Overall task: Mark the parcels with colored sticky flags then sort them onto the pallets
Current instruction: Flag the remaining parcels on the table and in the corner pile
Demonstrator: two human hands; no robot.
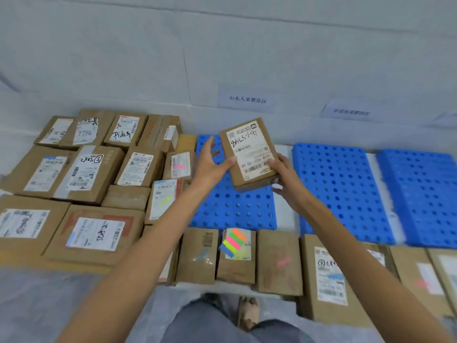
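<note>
I hold a small cardboard parcel (249, 154) with a white shipping label in the air above the leftmost blue pallet (232, 209). My left hand (212, 164) presses its left edge with thumb and spread fingers. Gripping the parcel's near right corner is my right hand (286, 179), thumb on top. No flag shows on this parcel's label. A pad of coloured sticky flags (233, 242) lies on a small box in the near row. Two more blue pallets (341, 189) (420, 194) lie to the right.
Several labelled cardboard boxes (81, 174) crowd the floor at left, some carrying pink or yellow flags. A near row of boxes (324, 276) runs in front of the pallets. Paper signs (247, 99) hang on the covered wall behind. My legs and foot (248, 313) are below.
</note>
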